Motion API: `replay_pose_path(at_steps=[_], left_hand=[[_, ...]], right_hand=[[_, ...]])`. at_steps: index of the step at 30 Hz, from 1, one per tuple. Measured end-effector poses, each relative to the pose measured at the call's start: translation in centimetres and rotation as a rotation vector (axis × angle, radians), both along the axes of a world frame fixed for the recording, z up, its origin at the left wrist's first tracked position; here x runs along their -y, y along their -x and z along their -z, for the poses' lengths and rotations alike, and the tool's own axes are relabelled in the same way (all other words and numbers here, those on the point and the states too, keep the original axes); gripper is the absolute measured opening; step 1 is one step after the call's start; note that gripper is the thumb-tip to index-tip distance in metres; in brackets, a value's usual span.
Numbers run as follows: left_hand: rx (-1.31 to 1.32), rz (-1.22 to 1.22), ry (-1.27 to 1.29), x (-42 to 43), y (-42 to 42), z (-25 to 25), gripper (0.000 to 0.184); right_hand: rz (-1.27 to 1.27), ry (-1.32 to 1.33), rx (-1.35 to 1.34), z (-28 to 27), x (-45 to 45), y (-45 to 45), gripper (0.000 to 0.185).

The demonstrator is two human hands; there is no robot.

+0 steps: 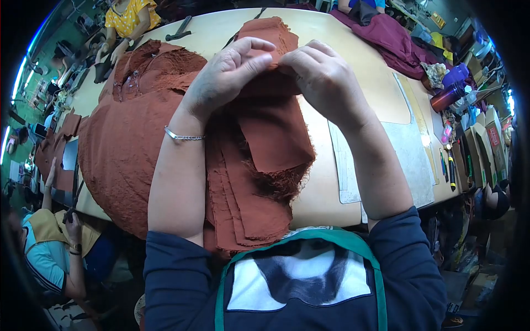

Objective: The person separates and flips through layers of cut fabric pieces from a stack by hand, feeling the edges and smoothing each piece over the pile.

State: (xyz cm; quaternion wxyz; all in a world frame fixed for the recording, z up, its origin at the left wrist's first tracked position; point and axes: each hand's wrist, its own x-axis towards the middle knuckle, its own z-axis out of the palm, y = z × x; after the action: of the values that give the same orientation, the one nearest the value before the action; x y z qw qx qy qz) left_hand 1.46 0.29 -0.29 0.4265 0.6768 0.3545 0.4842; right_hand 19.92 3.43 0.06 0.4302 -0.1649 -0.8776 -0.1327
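Rust-brown fabric layers (276,132) with frayed edges lie on the table under both hands. My left hand (236,69) is at the upper part of the fabric, its thumb and fingers curved with a gap between them. Beside it on the right, my right hand (317,69) has its fingers pinched together at the fabric's fold, near the left thumb. A larger rust-brown pile (130,138) spreads out to the left of my left forearm.
Grey pattern sheets (386,160) lie on the table (317,207) at right, with pens and a dark red bottle (448,96) farther right. Maroon fabric (386,41) is at the upper right, a hammer (181,30) at the upper left. Other people work around the left side.
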Motion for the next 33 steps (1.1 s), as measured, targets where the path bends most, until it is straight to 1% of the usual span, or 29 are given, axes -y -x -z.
replay_pose_path(at_steps=[2, 3, 6, 7, 9, 11, 12, 13, 14, 16, 18, 19, 21, 22, 23, 24, 26, 27, 30, 31, 33], left_hand=[[-0.104, 0.019, 0.066, 0.1, 0.5, -0.3, 0.03], [-0.155, 0.027, 0.099, 0.2, 0.6, -0.4, 0.031], [-0.085, 0.038, 0.117, 0.3, 0.4, -0.2, 0.031], [-0.146, 0.041, 0.097, 0.2, 0.5, -0.1, 0.031], [-0.269, 0.05, 0.055, 0.0, 0.6, 0.2, 0.032], [-0.31, -0.084, -0.015, 0.3, -0.1, 0.0, 0.03], [-0.331, -0.151, -0.05, 0.4, -0.3, -0.1, 0.029], [-0.288, -0.27, -0.078, 0.1, 0.0, 0.0, 0.026], [-0.233, -0.437, -0.272, -0.2, 0.3, -0.1, 0.022], [-0.181, -0.752, -0.621, -1.9, 2.5, -0.2, 0.017], [0.106, -0.829, -0.578, -2.2, 4.0, -0.6, 0.016], [0.211, -0.784, -0.481, -1.7, 4.2, -0.6, 0.019], [0.152, -0.646, -0.498, -1.3, 3.2, -0.7, 0.021], [0.123, -0.576, -0.509, -1.1, 2.5, -0.8, 0.022], [0.0, -0.466, -0.504, -0.7, 1.7, -0.8, 0.027], [-0.054, -0.337, -0.381, -0.3, 1.2, -0.2, 0.029], [-0.095, -0.146, -0.282, 0.4, -0.2, -0.1, 0.035], [-0.1, -0.124, -0.259, 0.6, -0.3, 0.0, 0.035], [-0.122, -0.08, -0.213, 0.6, -0.3, 0.0, 0.036], [-0.134, -0.078, -0.21, 0.6, -0.1, 0.0, 0.036], [-0.155, -0.081, -0.2, 0.6, 0.0, 0.0, 0.035]], right_hand=[[-0.016, -0.078, -0.001, 0.3, 0.1, 0.2, 0.004], [0.02, -0.096, 0.023, 0.5, 0.2, 0.1, 0.005], [0.028, -0.109, 0.044, 0.8, 1.1, -0.1, 0.007], [0.038, -0.09, 0.093, 0.9, 1.7, -0.1, 0.009], [0.027, -0.083, 0.104, 1.1, 2.6, -0.1, 0.009], [0.011, -0.084, 0.098, 1.5, 2.9, -0.1, 0.009], [-0.014, -0.013, 0.109, 1.4, 3.2, -0.1, 0.009], [-0.039, 0.058, 0.12, 1.2, 3.9, -0.2, 0.009], [-0.064, 0.13, 0.131, 1.2, 4.7, -0.3, 0.009], [-0.257, 0.323, 0.25, 1.2, 6.1, -1.1, 0.011], [-0.29, 0.419, 0.389, 1.8, 6.8, -1.9, 0.013], [-0.299, 0.439, 0.374, 1.6, 6.6, -2.2, 0.017], [-0.312, 0.476, 0.344, 0.8, 5.6, -2.8, 0.025], [-0.311, 0.448, 0.264, 0.3, 5.0, -2.6, 0.03], [-0.277, 0.354, 0.128, -0.1, 4.3, -2.3, 0.032], [-0.242, 0.259, -0.009, -0.4, 3.6, -1.9, 0.035], [-0.1, 0.173, -0.124, -0.9, 1.8, -1.2, 0.028], [-0.036, 0.18, -0.118, -1.1, 1.2, -1.0, 0.026], [-0.025, 0.256, 0.012, -1.1, 0.0, -0.9, 0.021], [-0.039, 0.246, -0.009, -1.1, -0.2, -0.7, 0.015], [-0.062, 0.24, -0.013, -1.1, -0.3, -0.7, 0.013]])
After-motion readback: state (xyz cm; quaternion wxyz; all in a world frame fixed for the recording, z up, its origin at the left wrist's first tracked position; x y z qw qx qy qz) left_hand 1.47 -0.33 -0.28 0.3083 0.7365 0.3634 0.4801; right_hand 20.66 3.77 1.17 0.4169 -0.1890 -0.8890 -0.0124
